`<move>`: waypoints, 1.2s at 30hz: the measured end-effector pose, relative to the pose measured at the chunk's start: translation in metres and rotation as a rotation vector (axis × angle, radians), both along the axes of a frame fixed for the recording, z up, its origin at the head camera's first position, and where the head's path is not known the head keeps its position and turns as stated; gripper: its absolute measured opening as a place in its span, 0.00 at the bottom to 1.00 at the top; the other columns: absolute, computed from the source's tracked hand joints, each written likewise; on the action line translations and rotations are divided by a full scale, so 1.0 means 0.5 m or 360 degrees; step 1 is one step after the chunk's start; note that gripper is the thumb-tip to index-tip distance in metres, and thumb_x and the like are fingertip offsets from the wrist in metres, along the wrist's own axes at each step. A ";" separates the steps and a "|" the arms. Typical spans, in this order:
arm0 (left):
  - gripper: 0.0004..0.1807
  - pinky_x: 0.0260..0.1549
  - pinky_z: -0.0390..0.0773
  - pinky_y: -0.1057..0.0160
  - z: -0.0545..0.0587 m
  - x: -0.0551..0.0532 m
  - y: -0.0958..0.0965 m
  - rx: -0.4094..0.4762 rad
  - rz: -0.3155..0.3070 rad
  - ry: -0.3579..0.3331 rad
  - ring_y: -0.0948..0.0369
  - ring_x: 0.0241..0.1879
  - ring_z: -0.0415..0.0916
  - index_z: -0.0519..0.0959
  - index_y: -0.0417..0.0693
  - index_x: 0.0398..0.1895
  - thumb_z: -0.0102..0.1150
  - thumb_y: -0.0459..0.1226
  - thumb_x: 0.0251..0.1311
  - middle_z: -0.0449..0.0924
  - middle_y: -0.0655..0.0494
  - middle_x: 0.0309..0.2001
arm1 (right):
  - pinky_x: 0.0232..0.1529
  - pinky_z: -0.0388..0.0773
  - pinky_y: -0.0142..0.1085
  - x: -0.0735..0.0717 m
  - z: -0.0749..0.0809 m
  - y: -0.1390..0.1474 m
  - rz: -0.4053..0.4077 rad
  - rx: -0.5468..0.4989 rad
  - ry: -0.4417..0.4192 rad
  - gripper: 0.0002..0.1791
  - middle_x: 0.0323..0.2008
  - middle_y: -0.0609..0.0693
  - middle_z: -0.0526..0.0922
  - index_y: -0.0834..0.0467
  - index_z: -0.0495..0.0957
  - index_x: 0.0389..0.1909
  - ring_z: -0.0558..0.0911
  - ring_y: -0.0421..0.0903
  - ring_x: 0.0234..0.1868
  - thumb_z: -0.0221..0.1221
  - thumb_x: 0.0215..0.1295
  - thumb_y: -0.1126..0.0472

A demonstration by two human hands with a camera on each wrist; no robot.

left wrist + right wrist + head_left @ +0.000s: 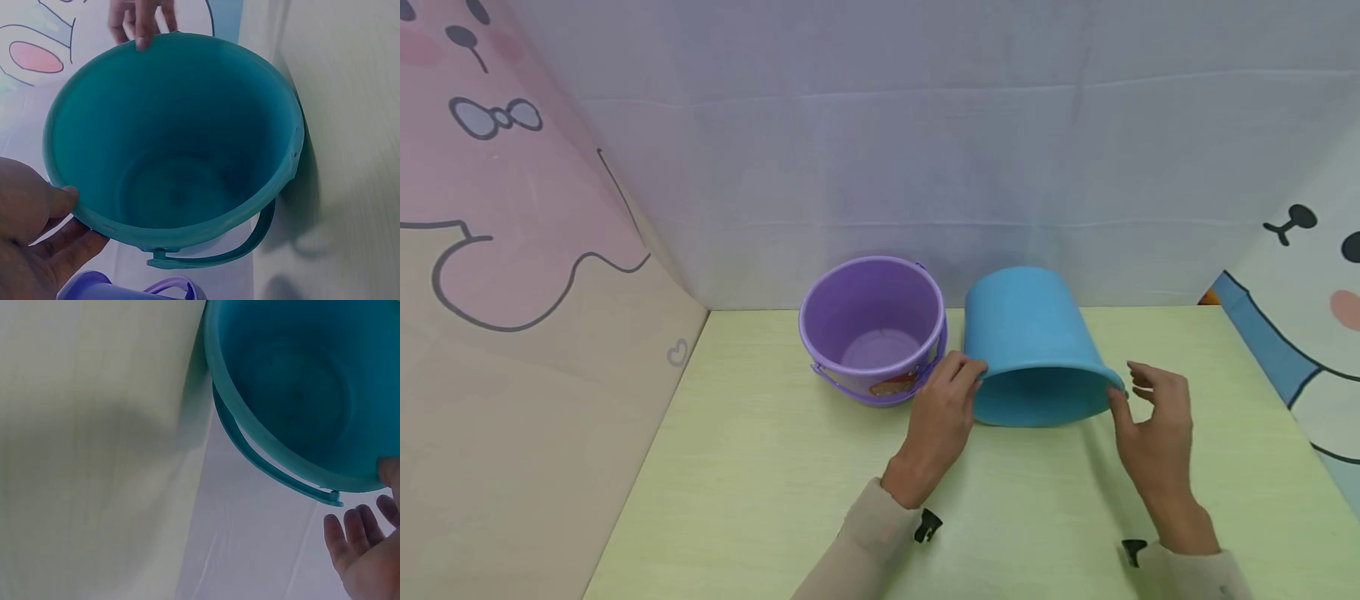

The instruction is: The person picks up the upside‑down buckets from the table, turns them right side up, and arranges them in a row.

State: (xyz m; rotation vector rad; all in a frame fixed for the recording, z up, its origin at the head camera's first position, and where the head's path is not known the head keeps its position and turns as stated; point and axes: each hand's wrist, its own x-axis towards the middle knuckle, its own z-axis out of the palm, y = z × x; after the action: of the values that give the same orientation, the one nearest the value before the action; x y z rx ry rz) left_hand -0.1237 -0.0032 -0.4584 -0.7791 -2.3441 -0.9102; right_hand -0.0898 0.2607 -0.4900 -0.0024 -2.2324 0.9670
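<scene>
A blue bucket (1026, 321) is tipped over on the table, its mouth turned toward me and its inside (181, 144) in plain sight. My left hand (942, 417) pinches the rim at its left, the thumb over the edge inside and the fingers outside. At the opposite side my right hand (1157, 429) holds the rim, its thumb hooked inside and the other fingers spread outside. The bucket's handle (269, 464) hangs along the outside, below the rim. A purple bucket (872, 312) stands upright just left of the blue one.
The pale green table (737, 500) ends at a white cloth backdrop (880, 158). Printed cloth panels with cartoon animals rise along the left (512, 375) and right (1300, 358) sides. The purple bucket has its own handle (850, 390) lowered in front.
</scene>
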 end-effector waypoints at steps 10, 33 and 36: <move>0.09 0.37 0.84 0.66 0.000 -0.002 0.001 0.0018 0.0020 0.0026 0.57 0.42 0.80 0.83 0.44 0.49 0.66 0.27 0.69 0.78 0.52 0.44 | 0.48 0.66 0.08 0.017 -0.026 -0.008 -0.0090 -0.0292 -0.0335 0.27 0.57 0.69 0.71 0.73 0.65 0.70 0.69 0.21 0.49 0.59 0.74 0.73; 0.10 0.39 0.84 0.64 -0.007 0.004 -0.004 0.0056 0.0023 -0.0068 0.57 0.43 0.80 0.83 0.44 0.50 0.65 0.26 0.69 0.78 0.52 0.44 | 0.44 0.82 0.20 0.016 -0.062 0.000 0.0207 -0.0781 -0.0799 0.25 0.60 0.66 0.73 0.76 0.57 0.70 0.78 0.17 0.43 0.44 0.87 0.60; 0.10 0.38 0.84 0.63 -0.008 0.004 -0.004 0.0055 0.0025 -0.0083 0.57 0.43 0.80 0.83 0.44 0.50 0.65 0.26 0.69 0.78 0.51 0.44 | 0.45 0.83 0.21 0.016 -0.065 -0.002 0.0254 -0.0822 -0.0771 0.23 0.61 0.65 0.74 0.77 0.59 0.67 0.79 0.18 0.44 0.44 0.87 0.60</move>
State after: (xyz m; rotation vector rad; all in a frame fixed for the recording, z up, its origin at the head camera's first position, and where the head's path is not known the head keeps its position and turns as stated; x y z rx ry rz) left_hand -0.1217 -0.0052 -0.4624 -0.7303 -2.3694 -0.9725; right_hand -0.0819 0.2598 -0.5224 -0.3256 -2.3551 1.7614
